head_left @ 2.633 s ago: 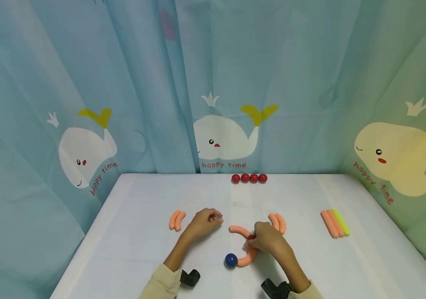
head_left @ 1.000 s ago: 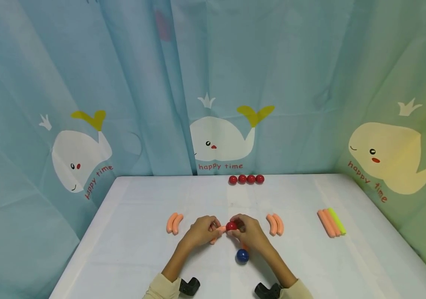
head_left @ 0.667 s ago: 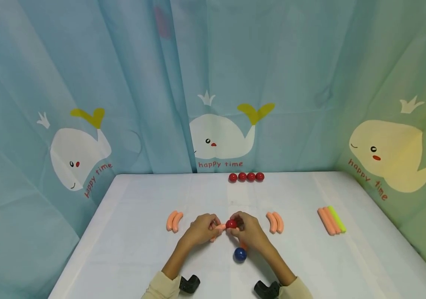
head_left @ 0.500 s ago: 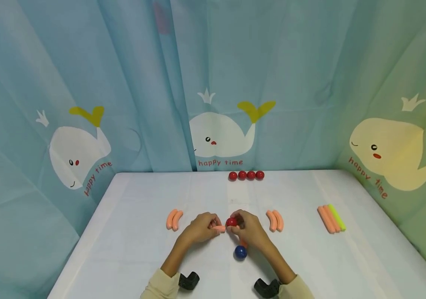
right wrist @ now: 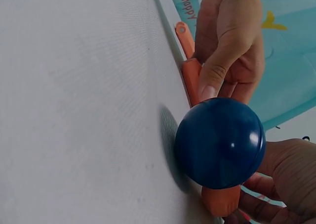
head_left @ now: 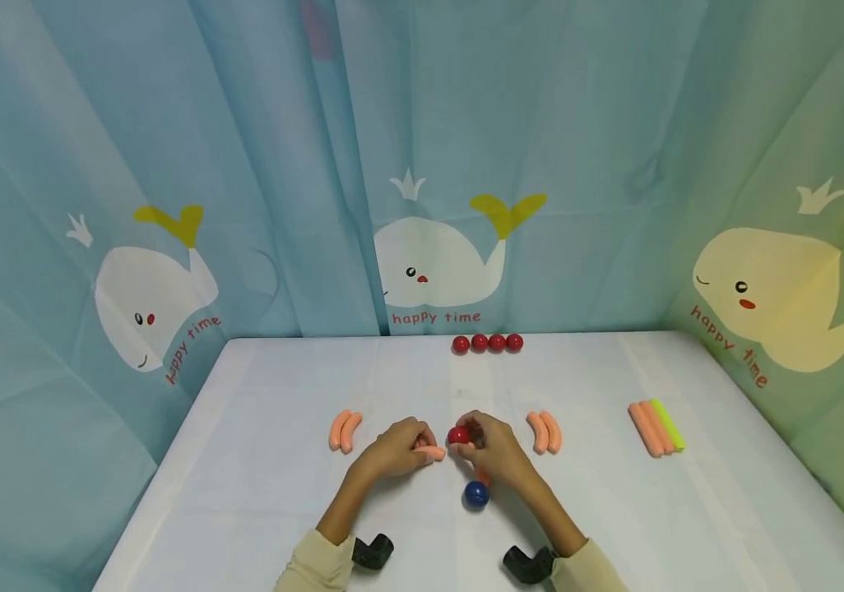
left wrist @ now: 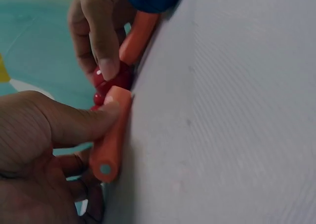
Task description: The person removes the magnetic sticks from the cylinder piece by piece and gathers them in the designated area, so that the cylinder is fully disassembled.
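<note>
My left hand (head_left: 394, 449) pinches a short curved orange rod (head_left: 433, 452) between thumb and fingers. A pale round dot shows on the rod's near end in the left wrist view. Just right of it, my right hand (head_left: 494, 450) grips a red ball (head_left: 457, 436) with its fingertips. Another curved orange rod (left wrist: 139, 36) runs from that red ball under my right hand to a blue ball (head_left: 476, 494), and the hand hides much of it in the head view. A small gap separates the left rod's tip from the red ball in the head view.
Several red balls (head_left: 488, 343) line the white table's (head_left: 281, 510) back edge. Pairs of curved orange rods lie left (head_left: 345, 432) and right (head_left: 544, 432) of the hands. Straight orange rods (head_left: 651, 428) and one yellow-green rod (head_left: 667, 424) lie far right. A printed curtain (head_left: 585, 123) surrounds the table.
My right hand has brought the red ball leftward, and my left hand, holding nothing at first, has taken the curved rod. That rod met the red ball earlier; now its tip sits slightly apart.
</note>
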Demonstrator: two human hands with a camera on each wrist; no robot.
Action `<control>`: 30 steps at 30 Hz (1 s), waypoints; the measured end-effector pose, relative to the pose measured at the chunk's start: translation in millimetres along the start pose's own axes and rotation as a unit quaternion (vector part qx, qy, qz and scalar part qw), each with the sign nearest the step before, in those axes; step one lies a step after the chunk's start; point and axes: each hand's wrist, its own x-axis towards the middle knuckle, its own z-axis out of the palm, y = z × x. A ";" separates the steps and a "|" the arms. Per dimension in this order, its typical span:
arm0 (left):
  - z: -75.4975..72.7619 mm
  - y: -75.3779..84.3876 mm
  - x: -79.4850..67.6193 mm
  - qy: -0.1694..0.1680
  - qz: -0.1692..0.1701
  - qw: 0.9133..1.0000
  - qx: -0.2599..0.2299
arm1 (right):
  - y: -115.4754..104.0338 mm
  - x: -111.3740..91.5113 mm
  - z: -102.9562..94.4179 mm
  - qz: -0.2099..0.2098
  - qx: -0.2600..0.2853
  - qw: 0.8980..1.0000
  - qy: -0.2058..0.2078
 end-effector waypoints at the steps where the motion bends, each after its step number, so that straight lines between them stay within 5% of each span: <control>1: -0.3 0.9 -1.2 -0.003 0.001 1.000 0.004 | -0.1 -0.4 0.4 -0.001 0.001 1.000 0.000; 9: -4.0 11.7 -8.8 -0.003 -0.029 1.000 -0.002 | -1.7 -1.6 2.0 -0.001 0.000 1.000 0.004; 17: -24.3 19.4 -14.1 0.062 -0.118 0.991 -0.032 | -0.8 -0.7 0.7 0.008 -0.002 1.000 0.003; 30: -77.9 -18.9 -40.3 0.198 -0.250 0.944 -0.087 | -3.8 0.6 2.1 0.026 -0.014 1.000 0.010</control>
